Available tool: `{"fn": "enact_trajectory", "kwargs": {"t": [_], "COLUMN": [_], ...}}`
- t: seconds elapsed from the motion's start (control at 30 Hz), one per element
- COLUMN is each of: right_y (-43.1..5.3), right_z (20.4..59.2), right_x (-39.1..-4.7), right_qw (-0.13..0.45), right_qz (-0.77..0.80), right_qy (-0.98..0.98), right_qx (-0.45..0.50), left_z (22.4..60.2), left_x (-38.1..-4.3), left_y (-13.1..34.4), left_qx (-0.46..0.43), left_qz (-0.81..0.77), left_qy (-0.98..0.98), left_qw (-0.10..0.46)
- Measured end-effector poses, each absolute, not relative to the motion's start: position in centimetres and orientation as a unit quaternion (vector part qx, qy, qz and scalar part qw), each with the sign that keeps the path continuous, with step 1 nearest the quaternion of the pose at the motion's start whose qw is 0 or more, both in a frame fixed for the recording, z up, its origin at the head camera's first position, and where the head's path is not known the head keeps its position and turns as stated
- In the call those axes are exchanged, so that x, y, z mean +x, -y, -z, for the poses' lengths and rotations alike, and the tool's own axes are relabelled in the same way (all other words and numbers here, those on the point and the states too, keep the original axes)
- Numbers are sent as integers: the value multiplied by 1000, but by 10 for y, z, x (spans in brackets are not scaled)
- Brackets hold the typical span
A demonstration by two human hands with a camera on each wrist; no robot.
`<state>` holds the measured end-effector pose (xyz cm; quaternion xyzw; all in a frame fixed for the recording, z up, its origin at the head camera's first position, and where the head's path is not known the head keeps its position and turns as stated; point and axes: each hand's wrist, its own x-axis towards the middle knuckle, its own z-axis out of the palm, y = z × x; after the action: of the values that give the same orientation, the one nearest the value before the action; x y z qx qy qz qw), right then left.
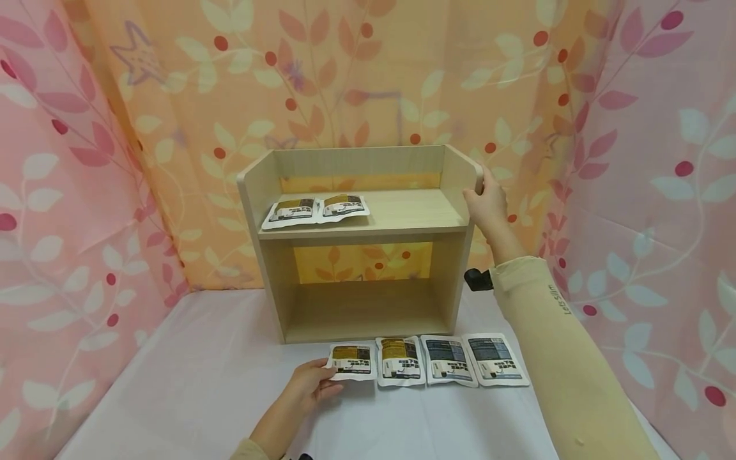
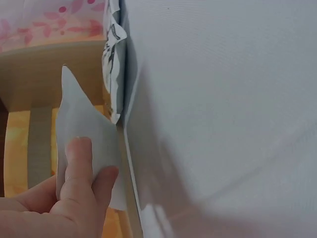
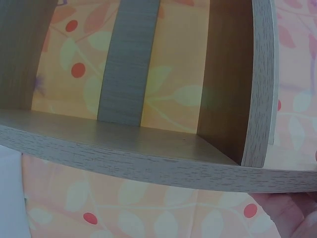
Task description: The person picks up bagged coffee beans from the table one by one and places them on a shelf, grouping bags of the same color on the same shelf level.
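My left hand pinches a flat white-edged packet with a gold-and-black label by its left side, in front of the shelf unit. In the left wrist view, fingertips press the plain back of this packet. Directly right of it on the cloth lie another gold-labelled packet and two blue-labelled packets, in a row. Up at the top right, my right hand grips the side panel of the pale wooden shelf unit. Part of that hand shows below the panel in the right wrist view.
Two gold-labelled packets lie side by side at the left of the upper shelf. The lower compartment has an open back. A white cloth covers the table, and patterned curtains hang behind and at both sides.
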<state>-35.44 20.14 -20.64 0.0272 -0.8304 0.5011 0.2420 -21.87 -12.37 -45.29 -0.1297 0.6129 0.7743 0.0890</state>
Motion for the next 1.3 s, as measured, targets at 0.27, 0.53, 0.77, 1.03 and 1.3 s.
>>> {"fn": "enact_trajectory", "kwargs": {"t": [0.27,0.53,0.77,1.03,1.3], "right_y": [-201,-201,-203,-202,-202], "right_z": [205,205,207,207,206], "right_x": [-353,-352,-352,-353,-354], "right_qw": [246,245,246,247,250], "right_qz": [-497,-497,-491,-489,-491], "right_qy": [831,832,836,836,834], "right_qx": [26,22,23,28,25], "left_z": [445,436,429,415,402], "left_x": [-214,-209,-207,-205,-205], "left_y": [129,131,132,132,130], "left_qx": [-126,-114,-106,-90,-86], "left_qz": [-783,-785,-794,-801,-805], "left_qy": [-605,-606,-596,-591,-587], "left_qw": [68,61,56,43,30]}}
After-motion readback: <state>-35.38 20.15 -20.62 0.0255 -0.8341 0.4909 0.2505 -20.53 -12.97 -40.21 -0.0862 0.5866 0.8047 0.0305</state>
